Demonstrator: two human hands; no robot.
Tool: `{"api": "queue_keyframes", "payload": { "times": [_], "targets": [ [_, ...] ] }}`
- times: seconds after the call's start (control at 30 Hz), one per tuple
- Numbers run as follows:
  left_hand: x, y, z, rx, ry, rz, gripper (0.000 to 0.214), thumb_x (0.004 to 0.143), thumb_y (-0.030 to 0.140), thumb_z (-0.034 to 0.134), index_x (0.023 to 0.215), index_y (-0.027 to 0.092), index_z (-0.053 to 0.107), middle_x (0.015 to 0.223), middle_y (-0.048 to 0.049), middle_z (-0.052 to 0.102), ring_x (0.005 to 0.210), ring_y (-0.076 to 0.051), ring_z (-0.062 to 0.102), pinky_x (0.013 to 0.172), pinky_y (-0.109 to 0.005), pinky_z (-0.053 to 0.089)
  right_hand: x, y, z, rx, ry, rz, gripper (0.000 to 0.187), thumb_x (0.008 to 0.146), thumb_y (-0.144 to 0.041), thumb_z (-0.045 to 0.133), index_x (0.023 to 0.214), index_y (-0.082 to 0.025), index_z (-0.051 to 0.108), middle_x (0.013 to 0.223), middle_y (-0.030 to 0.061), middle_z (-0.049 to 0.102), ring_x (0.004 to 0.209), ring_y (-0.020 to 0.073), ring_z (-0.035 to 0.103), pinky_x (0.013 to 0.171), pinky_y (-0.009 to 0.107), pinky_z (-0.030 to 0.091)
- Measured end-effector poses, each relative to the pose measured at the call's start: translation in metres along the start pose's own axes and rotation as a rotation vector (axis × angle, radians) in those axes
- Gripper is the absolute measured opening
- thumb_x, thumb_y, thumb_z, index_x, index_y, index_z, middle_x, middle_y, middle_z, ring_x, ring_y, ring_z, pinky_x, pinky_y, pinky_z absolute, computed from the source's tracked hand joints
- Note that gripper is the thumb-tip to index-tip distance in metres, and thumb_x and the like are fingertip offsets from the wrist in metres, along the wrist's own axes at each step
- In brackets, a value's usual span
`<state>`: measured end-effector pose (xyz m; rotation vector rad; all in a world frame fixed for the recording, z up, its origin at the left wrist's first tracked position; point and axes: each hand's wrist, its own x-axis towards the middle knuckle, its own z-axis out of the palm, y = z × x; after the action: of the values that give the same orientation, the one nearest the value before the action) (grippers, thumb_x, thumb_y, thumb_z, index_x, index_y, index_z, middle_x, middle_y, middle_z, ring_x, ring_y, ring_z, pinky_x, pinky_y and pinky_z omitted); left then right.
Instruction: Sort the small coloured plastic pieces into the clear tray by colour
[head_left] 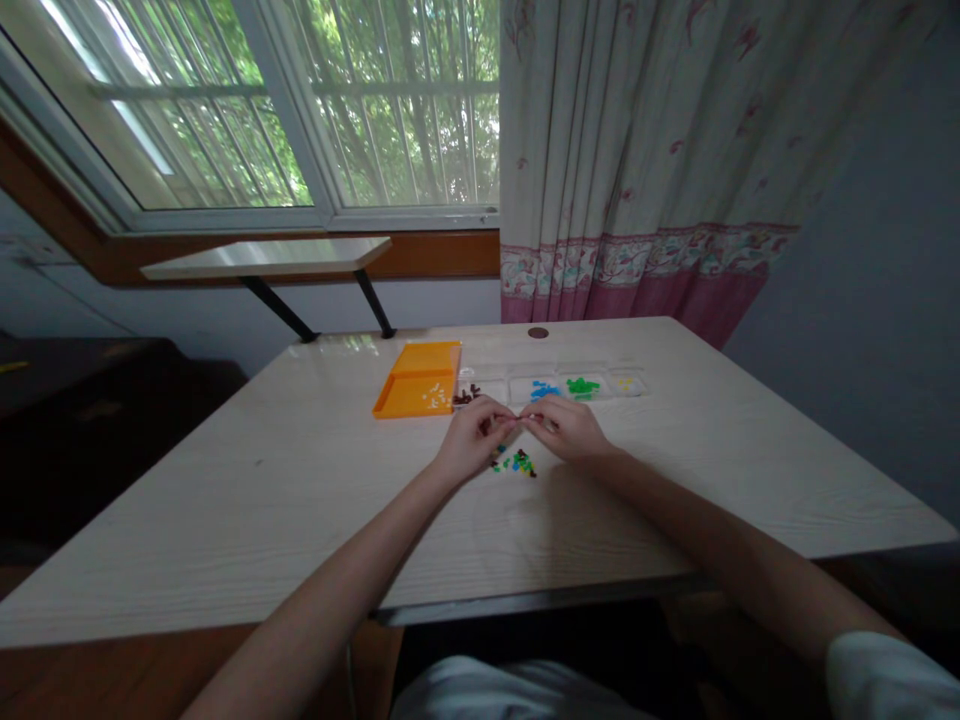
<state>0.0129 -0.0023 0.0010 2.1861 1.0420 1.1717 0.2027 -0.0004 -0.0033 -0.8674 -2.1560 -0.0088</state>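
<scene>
My left hand (pixel 478 435) and my right hand (pixel 566 425) meet over the middle of the table, fingertips almost touching. Both are closed in a pinch, and a tiny dark thing between the fingertips is too small to name. Just below them lies a little heap of small green, blue, yellow and brown pieces (pixel 523 462), partly hidden by my left hand. Behind my left hand are dark brown pieces (pixel 468 394) in a clear tray. Beyond my right hand, clear compartments hold blue pieces (pixel 544 389), green pieces (pixel 582 387) and a few yellow pieces (pixel 625 383).
An open orange case (pixel 416 360) with small white pieces (pixel 435 396) stands left of the clear trays. A raised shelf (pixel 270 256) on black brackets rises at the table's back left. A round dark cap (pixel 538 333) sits near the back edge, below the curtain (pixel 637 150).
</scene>
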Motion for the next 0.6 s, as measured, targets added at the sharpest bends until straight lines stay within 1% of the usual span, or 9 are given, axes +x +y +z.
{"api": "queue_keyframes", "payload": {
  "times": [0.1, 0.37, 0.43, 0.5, 0.6],
  "targets": [
    [-0.001, 0.001, -0.001, 0.011, 0.019, 0.011, 0.014, 0.078, 0.027, 0.057, 0.081, 0.015, 0.064, 0.075, -0.0018, 0.055, 0.055, -0.007, 0.044, 0.051, -0.019, 0.035, 0.000, -0.001, 0.000, 0.019, -0.026, 0.021, 0.018, 0.085, -0.030, 0.049, 0.086, -0.018, 0.063, 0.077, 0.0034, 0.064, 0.068, 0.0110, 0.058, 0.066, 0.021, 0.043],
    [-0.002, 0.004, -0.003, 0.079, 0.009, 0.060, 0.015, 0.081, 0.027, 0.053, 0.083, 0.016, 0.063, 0.077, -0.0030, 0.056, 0.057, -0.008, 0.046, 0.052, -0.019, 0.037, 0.000, -0.001, 0.001, 0.059, -0.051, 0.076, 0.021, 0.084, -0.033, 0.049, 0.088, -0.019, 0.064, 0.078, 0.0041, 0.063, 0.071, 0.0123, 0.057, 0.068, 0.023, 0.043],
    [-0.001, 0.004, -0.005, 0.088, 0.041, 0.065, 0.015, 0.081, 0.027, 0.053, 0.082, 0.016, 0.063, 0.077, -0.0031, 0.056, 0.060, -0.009, 0.046, 0.053, -0.019, 0.037, 0.000, -0.001, 0.001, 0.066, -0.070, 0.099, 0.021, 0.085, -0.031, 0.049, 0.091, -0.019, 0.064, 0.080, 0.0046, 0.063, 0.073, 0.0128, 0.057, 0.069, 0.023, 0.044],
    [-0.001, 0.004, -0.008, 0.084, 0.108, 0.064, 0.014, 0.080, 0.027, 0.054, 0.082, 0.016, 0.062, 0.077, -0.0032, 0.056, 0.061, -0.009, 0.047, 0.053, -0.020, 0.037, 0.000, -0.002, -0.001, 0.076, -0.129, 0.105, 0.021, 0.085, -0.029, 0.047, 0.094, -0.019, 0.063, 0.084, 0.0052, 0.062, 0.076, 0.0132, 0.057, 0.071, 0.023, 0.044],
    [0.000, 0.007, -0.012, 0.085, 0.224, 0.067, 0.013, 0.080, 0.027, 0.055, 0.081, 0.016, 0.062, 0.076, -0.0029, 0.057, 0.060, -0.009, 0.046, 0.054, -0.020, 0.038, 0.000, -0.003, -0.001, 0.098, -0.288, 0.045, 0.024, 0.087, -0.023, 0.043, 0.102, -0.022, 0.062, 0.094, 0.0050, 0.059, 0.085, 0.0131, 0.056, 0.075, 0.023, 0.044]
  ]
}}
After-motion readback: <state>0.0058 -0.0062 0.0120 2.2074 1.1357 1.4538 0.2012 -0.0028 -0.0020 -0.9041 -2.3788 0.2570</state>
